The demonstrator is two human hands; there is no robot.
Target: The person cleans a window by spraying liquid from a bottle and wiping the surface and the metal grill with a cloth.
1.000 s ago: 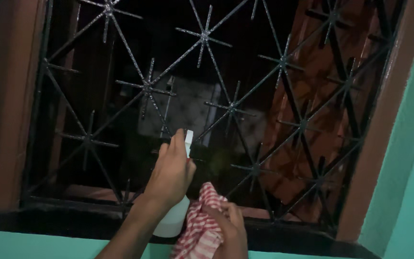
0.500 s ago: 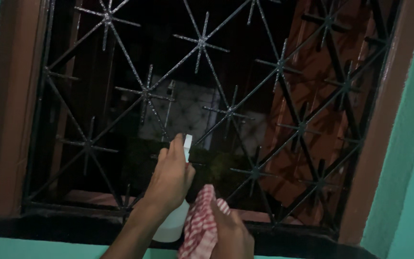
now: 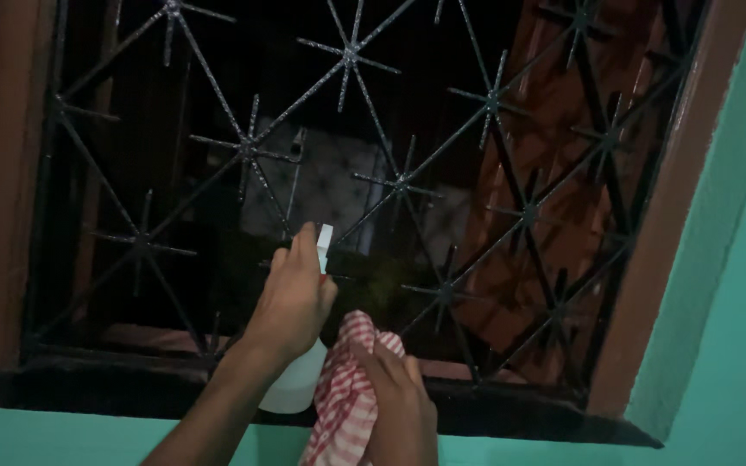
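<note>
gripping a white spray bottle (image 3: pixel 297 380) around its neck, the left hand (image 3: pixel 291 302) has its fingers curled tight over the trigger, with the pale nozzle (image 3: pixel 325 246) aimed through the black star-pattern window grille (image 3: pixel 403 181). since 1 second ago the bottle sits slightly lower and further left in view, though mostly the whole view has slid that way, so the spraying pose looks unchanged. just beside it, the right hand (image 3: pixel 399 406) has risen, its fingers closed around a bunched red-and-white checked cloth (image 3: pixel 343 388) that now touches the bottle's side, low against the dark sill (image 3: pixel 511 414). outward lie the brown wooden frame (image 3: pixel 658 259) and teal wall (image 3: pixel 736 345).
</note>
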